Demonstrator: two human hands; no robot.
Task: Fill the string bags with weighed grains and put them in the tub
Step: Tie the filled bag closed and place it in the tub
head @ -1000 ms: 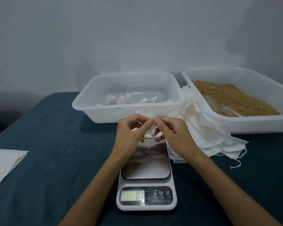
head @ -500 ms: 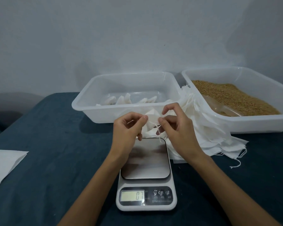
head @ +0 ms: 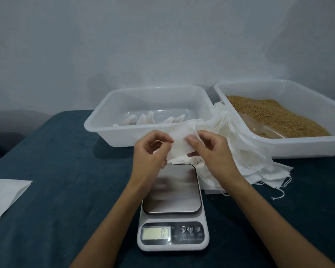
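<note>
Table cover (head: 66,171): deep teal-blue, plain.
Wall (head: 143,45): pale grey-blue, unpatterned.
Tub (head: 104,130): translucent milky white, holding white filled bags (head: 143,119).
Second tub (head: 307,149): the same translucent white.
Grains (head: 275,115): golden brown, finely speckled.
Scoop (head: 259,128): clear plastic, tinted by the grain.
String bag (head: 180,144): plain white.
Pile of bags (head: 249,161): white, with white strings.
Scale (head: 172,246): white body, brushed silver platform, black panel, pale green display.
Paper sheet (head: 4,194): white.
</note>
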